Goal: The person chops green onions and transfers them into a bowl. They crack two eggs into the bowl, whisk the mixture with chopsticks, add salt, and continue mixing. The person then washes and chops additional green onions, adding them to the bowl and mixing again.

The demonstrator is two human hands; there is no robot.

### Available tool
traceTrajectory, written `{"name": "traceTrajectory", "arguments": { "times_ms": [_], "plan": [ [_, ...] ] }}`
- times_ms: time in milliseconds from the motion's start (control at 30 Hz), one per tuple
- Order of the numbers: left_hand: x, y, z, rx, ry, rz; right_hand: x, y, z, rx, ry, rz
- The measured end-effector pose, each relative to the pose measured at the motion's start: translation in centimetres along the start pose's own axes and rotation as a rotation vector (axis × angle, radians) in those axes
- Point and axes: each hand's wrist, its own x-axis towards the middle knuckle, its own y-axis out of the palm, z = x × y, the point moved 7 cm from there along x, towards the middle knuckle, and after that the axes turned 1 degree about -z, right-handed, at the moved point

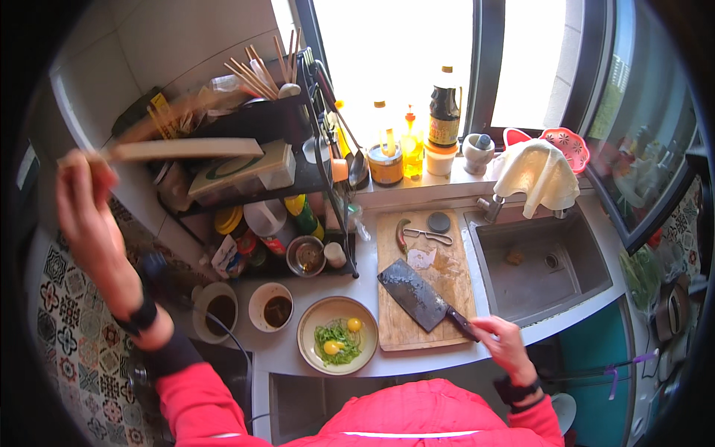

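At the right, my right hand [505,343] has its fingers on the end of the dark handle of a cleaver [416,296]. The wide, wet blade lies flat across a wooden cutting board [394,332]. My left hand [89,207] is raised at the far left, blurred, with its fingers by the end of a flat wooden piece [190,148]; whether it grips this is unclear. On the board lie a chili pepper [401,234], a peeler [429,236] and a dark round lid [438,222]. A bowl [306,349] beside the board holds chopped greens and two egg yolks.
Two cups of dark liquid [220,310] [277,310] stand left of the bowl. Behind them rises a black rack [304,179] with jars and chopsticks. The sink [536,279] is at the right, below a cloth-draped faucet [491,208]. Bottles [445,112] line the windowsill.
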Motion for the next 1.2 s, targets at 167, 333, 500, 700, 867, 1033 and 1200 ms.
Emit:
{"name": "traceTrajectory", "arguments": {
  "times_ms": [167,333,500,700,867,1033,1200],
  "plan": [
    [-22.5,5.7,3.2,-0.356,-0.760,0.328,3.9,13.4,7.3,0.617,-0.034,0.864],
    [-39.3,2.0,3.5,-0.368,-1.258,0.063,1.4,18.7,5.7,1.429,0.380,0.893],
    [-46.5,-2.1,3.7,-0.451,-1.452,-0.116,-1.9,20.0,3.1,1.147,0.622,1.074],
    [-49.6,-3.4,8.4,-0.577,-1.694,0.213,0.3,20.3,2.6,1.557,0.605,0.736],
    [-52.3,-2.5,11.5,-0.755,-1.758,0.239,-0.6,23.9,2.2,1.179,0.577,0.606],
    [-52.8,-3.2,14.7,-0.836,-1.850,0.198,-0.3,23.7,5.5,0.985,0.412,0.591],
    [-53.4,-1.8,14.5,-0.781,-1.811,0.365,-0.1,24.2,3.8,0.992,0.568,0.399]
  ]
}}
